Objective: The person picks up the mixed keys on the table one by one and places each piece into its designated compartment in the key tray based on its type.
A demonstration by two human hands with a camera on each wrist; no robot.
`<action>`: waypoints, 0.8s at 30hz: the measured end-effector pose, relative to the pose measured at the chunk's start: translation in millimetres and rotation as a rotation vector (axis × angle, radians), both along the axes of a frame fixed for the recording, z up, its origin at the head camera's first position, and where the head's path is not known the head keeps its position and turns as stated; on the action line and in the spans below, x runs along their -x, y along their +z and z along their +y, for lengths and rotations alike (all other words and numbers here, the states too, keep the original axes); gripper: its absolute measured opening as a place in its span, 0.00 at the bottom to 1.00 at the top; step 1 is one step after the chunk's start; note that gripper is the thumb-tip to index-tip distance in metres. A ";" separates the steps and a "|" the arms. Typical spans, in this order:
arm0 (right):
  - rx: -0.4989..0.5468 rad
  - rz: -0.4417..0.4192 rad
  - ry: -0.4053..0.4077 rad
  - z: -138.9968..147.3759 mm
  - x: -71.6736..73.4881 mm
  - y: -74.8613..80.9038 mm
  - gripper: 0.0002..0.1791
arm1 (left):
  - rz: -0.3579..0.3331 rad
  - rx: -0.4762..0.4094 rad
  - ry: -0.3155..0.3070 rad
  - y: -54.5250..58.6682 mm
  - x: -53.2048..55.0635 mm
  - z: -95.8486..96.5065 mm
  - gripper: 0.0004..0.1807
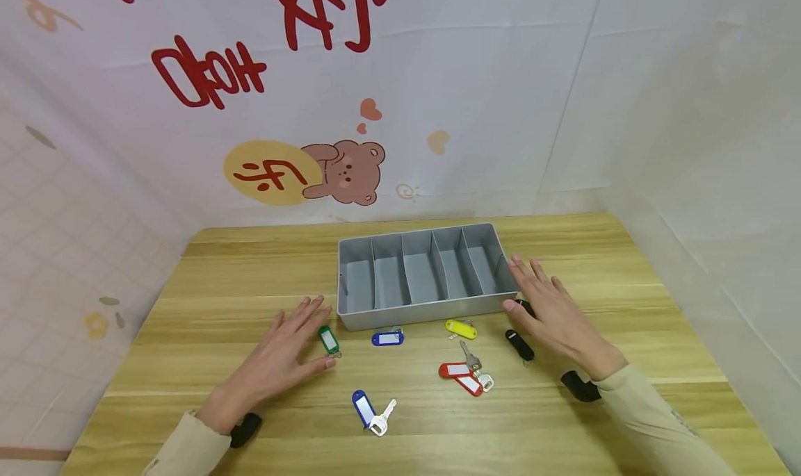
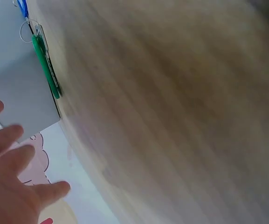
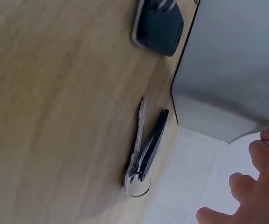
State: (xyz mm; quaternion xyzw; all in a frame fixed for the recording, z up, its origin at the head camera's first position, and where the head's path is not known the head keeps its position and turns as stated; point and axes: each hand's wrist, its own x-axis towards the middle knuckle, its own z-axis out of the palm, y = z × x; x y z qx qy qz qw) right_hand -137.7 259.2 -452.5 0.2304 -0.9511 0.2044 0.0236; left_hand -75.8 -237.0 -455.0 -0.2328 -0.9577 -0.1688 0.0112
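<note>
Left hand (image 1: 281,358) and right hand (image 1: 557,317), with fingers spread and pinching nothing, were at two sides of a grey tray (image 1: 432,311).

The green tag (image 1: 328,340) lay just right of the left hand, the nearer one, its long axis pointing away from the person and slanting slightly left. Next came the lower blue tag (image 1: 363,408) with a silver key (image 1: 383,420), and the upper blue tag (image 1: 388,338), lengthwise before the tray. The tray's five compartments showed their grey floors. Before it lay the yellow tag (image 1: 460,329) and two red tags (image 1: 454,370). A slanting black tag (image 1: 520,345) lay beside the right hand; whether this hand touched the tray's rim, I could not tell.
</note>
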 end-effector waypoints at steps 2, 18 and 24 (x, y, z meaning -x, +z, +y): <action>0.002 0.001 0.001 0.1 0.2 -1.2 0.42 | 0.001 -0.023 -0.017 -0.5 0.0 -1.2 0.45; 0.010 -0.018 0.010 -0.8 0.6 -0.9 0.42 | -0.117 -0.178 -0.201 4.5 9.1 0.8 0.22; 0.014 -0.027 0.012 -2.2 -0.4 0.6 0.41 | -0.159 -0.180 -0.222 0.1 13.1 2.5 0.19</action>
